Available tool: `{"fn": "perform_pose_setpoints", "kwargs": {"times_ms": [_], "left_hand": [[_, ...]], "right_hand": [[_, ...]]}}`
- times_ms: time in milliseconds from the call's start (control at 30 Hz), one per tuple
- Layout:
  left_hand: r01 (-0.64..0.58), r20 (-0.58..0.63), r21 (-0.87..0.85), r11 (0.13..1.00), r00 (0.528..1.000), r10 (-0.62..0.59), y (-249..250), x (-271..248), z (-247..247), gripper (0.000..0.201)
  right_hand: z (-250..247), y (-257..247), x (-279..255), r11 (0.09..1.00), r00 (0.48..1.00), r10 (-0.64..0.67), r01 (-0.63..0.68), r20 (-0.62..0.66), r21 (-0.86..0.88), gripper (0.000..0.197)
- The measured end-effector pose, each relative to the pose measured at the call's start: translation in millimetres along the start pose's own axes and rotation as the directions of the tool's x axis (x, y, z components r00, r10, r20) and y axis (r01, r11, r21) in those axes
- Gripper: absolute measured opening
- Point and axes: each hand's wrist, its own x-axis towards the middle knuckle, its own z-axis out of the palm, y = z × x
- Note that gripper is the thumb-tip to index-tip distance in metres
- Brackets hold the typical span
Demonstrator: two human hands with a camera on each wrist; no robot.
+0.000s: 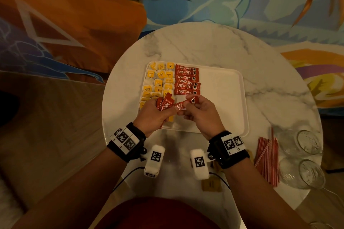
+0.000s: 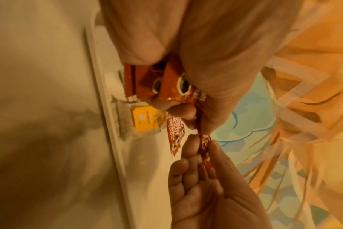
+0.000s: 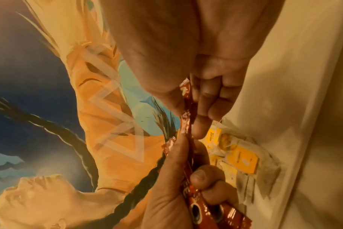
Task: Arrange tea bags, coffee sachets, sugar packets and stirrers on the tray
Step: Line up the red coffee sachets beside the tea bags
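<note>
White tray (image 1: 223, 98) on round marble table (image 1: 204, 42). Head view: yellow tea bags (image 1: 158, 82) fill tray's left side, coffee sachets (image 1: 186, 81) stacked in column just beside them. Left hand (image 1: 154, 115) grips fan of sachets (image 1: 165, 103); right hand (image 1: 201, 115) pinches single sachet (image 1: 183, 105) over tray. Stirrers (image 1: 267, 160) on table right, beside glass jars (image 1: 305, 158).

Left wrist view: left hand (image 2: 196, 51) curled round sachets (image 2: 166, 82); right hand (image 2: 202, 182) pinching sachet (image 2: 205, 148).

Right wrist view: right hand (image 3: 186, 54), left hand (image 3: 178, 186) both pinch single sachet (image 3: 187, 122); tea bags (image 3: 243, 161) below.
</note>
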Motion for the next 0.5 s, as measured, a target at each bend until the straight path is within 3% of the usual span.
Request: {"fn": "perform_pose_setpoints", "kwargs": {"times_ms": [200, 333, 433, 500], "left_hand": [[0.025, -0.108, -0.036, 0.999, 0.994, -0.029, 1, 5, -5, 0.018], [0.045, -0.116, -0.134, 0.99, 0.991, -0.061, 2, 8, -2, 0.015], [0.123, -0.096, -0.21, 0.97, 0.985, -0.146, 5, 8, -3, 0.008], [0.208, -0.012, -0.275, 0.939, 0.976, -0.219, 5, 9, -5, 0.007]], "right_hand": [[-18, 2, 7, 0.969, 0.996, -0.068, 0.053, -0.054, -0.241, 0.011], [-29, -2, 13, 0.951, 0.991, -0.101, 0.069, -0.093, -0.3, 0.008], [-41, -4, 23, 0.943, 0.978, -0.112, 0.049, -0.175, -0.331, 0.008], [-49, -2, 33, 0.923, 0.971, -0.113, 0.024, -0.21, -0.385, 0.008]]}}
